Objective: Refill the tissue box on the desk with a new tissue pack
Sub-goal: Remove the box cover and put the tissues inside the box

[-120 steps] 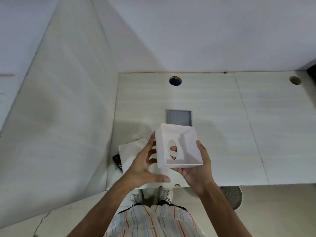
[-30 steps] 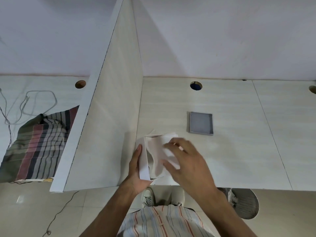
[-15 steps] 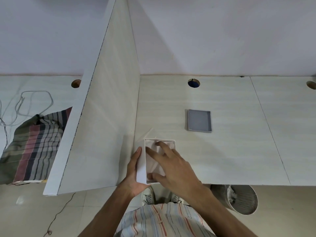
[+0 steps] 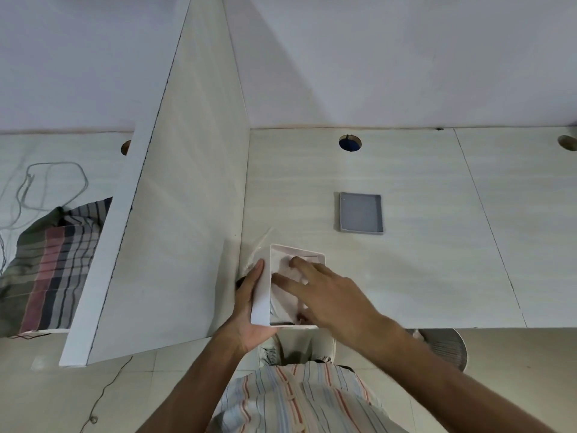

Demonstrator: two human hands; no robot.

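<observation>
The white square tissue box [image 4: 261, 295] stands at the desk's front edge with its open side up. My left hand [image 4: 249, 307] grips its left wall from outside. The tissue pack [image 4: 285, 295] lies inside the box, pale and crumpled. My right hand [image 4: 324, 295] rests on top of it with spread fingers pressing into the box opening. The grey lid [image 4: 360, 213] of the box lies flat on the desk, apart, behind and to the right.
A tall white partition [image 4: 175, 195] rises right beside the box on the left. Clear plastic wrapping [image 4: 257, 248] sticks out behind the box. Beyond the partition lie a striped cloth [image 4: 50, 264] and a cable [image 4: 46, 185]. A wire bin [image 4: 443, 345] stands under the desk edge.
Four seconds ago I held the empty box up with both hands. Since one second ago the tissues have gone down into the box and my right hand's fingers have pushed further in.
</observation>
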